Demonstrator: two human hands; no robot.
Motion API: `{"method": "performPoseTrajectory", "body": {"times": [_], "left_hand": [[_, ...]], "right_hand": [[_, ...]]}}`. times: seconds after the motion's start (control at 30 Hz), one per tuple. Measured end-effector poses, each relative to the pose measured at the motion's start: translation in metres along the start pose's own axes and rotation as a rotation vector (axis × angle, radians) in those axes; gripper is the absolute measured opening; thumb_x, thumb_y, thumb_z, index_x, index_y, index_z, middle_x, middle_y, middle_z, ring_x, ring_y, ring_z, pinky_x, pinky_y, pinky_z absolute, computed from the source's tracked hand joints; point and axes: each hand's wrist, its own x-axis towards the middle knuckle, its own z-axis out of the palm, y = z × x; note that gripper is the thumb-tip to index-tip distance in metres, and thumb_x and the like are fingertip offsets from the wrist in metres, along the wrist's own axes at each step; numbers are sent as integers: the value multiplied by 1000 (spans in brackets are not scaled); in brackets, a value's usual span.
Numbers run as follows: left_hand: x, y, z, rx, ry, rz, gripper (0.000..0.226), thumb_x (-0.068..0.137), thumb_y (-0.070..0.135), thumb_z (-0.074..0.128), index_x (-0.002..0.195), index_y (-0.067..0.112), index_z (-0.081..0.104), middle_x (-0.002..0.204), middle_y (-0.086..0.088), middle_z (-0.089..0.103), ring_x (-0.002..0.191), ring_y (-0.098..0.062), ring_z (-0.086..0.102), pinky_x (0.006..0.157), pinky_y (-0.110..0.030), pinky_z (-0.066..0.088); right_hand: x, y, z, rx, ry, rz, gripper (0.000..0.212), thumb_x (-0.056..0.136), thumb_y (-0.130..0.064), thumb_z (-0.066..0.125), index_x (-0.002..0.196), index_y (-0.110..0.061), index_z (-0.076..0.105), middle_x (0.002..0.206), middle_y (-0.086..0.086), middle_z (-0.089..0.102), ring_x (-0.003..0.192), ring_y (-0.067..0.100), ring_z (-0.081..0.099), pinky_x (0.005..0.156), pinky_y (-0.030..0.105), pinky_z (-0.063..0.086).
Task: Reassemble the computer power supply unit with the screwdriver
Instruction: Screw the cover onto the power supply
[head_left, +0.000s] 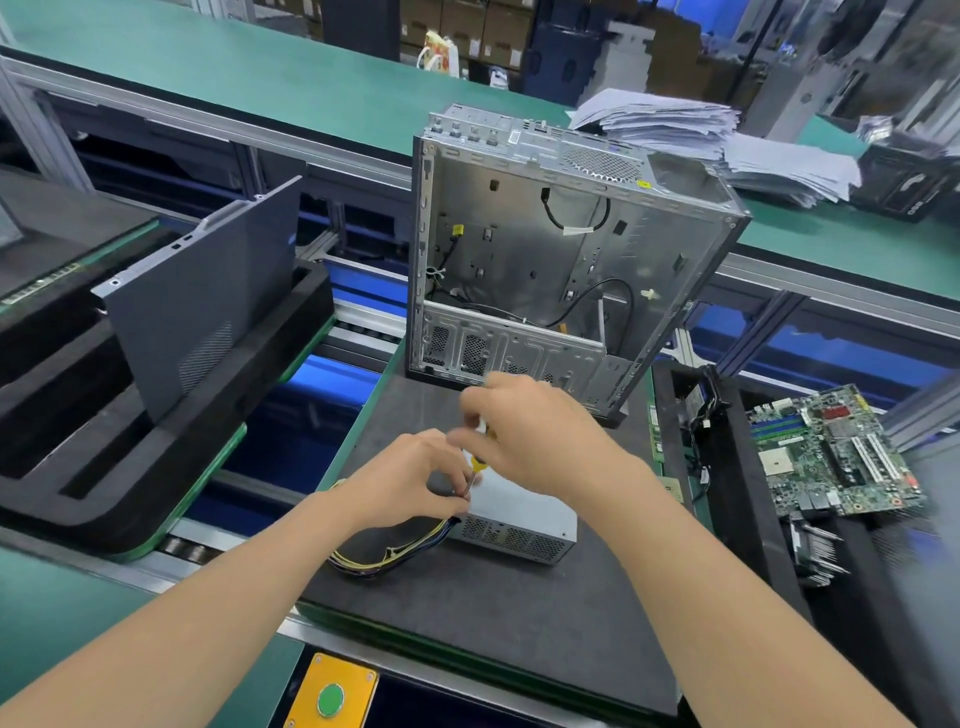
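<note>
Head view: the power supply unit (519, 512) lies on the dark surface (519, 613). The right hand (530, 431) grips the screwdriver (475, 465) handle. The left hand (410, 475) fingers (453, 484) pinch its shaft, probably seating a screw. Next calls for steady downward turning.

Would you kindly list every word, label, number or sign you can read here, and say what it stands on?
No text here can be read.
Yellow sticker on the case: too small.
White tag on a cable inside the case: blurred.
Markings on the motherboard: too small.
White marks on the black box: blurred.
Green button: no lettering shows.
</note>
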Motion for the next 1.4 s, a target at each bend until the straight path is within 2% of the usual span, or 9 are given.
{"method": "performPoseTrajectory", "body": {"times": [0.07, 0.2, 0.3, 0.6, 0.83, 0.93, 1.03, 1.3, 1.4], "left_hand": [[-1, -1, 0, -17, -5, -33, 23, 80, 26, 86, 72, 40, 70, 104, 20, 70, 104, 9, 60, 85, -2, 38], [-3, -3, 1, -28, -3, -37, 14, 80, 25, 86, 77, 34, 77, 106, 17, 72, 107, 10, 60, 86, 0, 37], [-3, -3, 2, -6, 14, -7, 7, 81, 27, 85, 80, 31, 79, 105, 21, 69, 106, 10, 58, 86, 0, 36], [-1, -4, 4, 9, 42, 16, 13, 77, 36, 89, 81, 32, 78, 101, 24, 72, 110, 3, 61, 95, -15, 46], [1, -5, 1, -31, 8, -33, 13, 77, 33, 90, 75, 30, 77, 104, 13, 70, 102, 3, 66, 89, -10, 45], [1, -7, 0, -24, -15, -46, 11, 77, 35, 90, 79, 31, 79, 106, 12, 69, 102, 3, 67, 90, -12, 47], [1, -7, 0, 7, 4, -14, 10, 76, 34, 89, 80, 33, 80, 100, 18, 69, 102, 7, 61, 85, -3, 39], [1, -9, 2, -9, 2, 14, 12, 77, 31, 90, 81, 30, 78, 100, 21, 72, 113, 4, 60, 94, -8, 42], [1, -9, 2, -19, -9, -10, 13, 77, 35, 90, 81, 32, 79, 102, 19, 71, 114, 6, 59, 95, -7, 41]], "right_hand": [[-4, 2, -11, -60, -110, -224, 8, 100, -27, 61, 107, -27, 65, 113, -7, 53, 86, 22, 59, 68, 36, 47], [-2, 2, -15, -17, -208, -283, 27, 92, 0, 61, 106, -22, 67, 110, -6, 54, 89, 21, 56, 60, 31, 34], [1, -1, -9, 46, -116, -167, 5, 99, -19, 62, 104, -21, 63, 97, -3, 57, 92, 24, 59, 60, 33, 43], [7, -3, 13, 88, 85, 430, 63, 101, -65, 50, 59, -18, 45, 62, 1, 46, 52, 21, 44, 49, 31, 31], [-7, 9, -15, 27, -155, -193, 9, 100, -24, 63, 109, -25, 65, 113, -7, 52, 93, 22, 60, 73, 41, 52], [-6, 8, -17, 10, -220, -233, 25, 93, -2, 60, 108, -22, 66, 107, -8, 51, 97, 19, 58, 74, 44, 55], [-2, 2, -12, 45, -118, -167, 9, 99, -24, 63, 106, -21, 67, 91, -4, 55, 92, 21, 57, 66, 38, 49], [8, -4, 7, 37, 60, 414, 66, 102, -65, 50, 60, -15, 40, 60, 2, 43, 49, 21, 40, 45, 29, 24], [4, 4, 2, 18, 37, 320, 69, 100, -73, 45, 64, -15, 54, 65, 1, 53, 53, 20, 49, 49, 30, 30]]}}
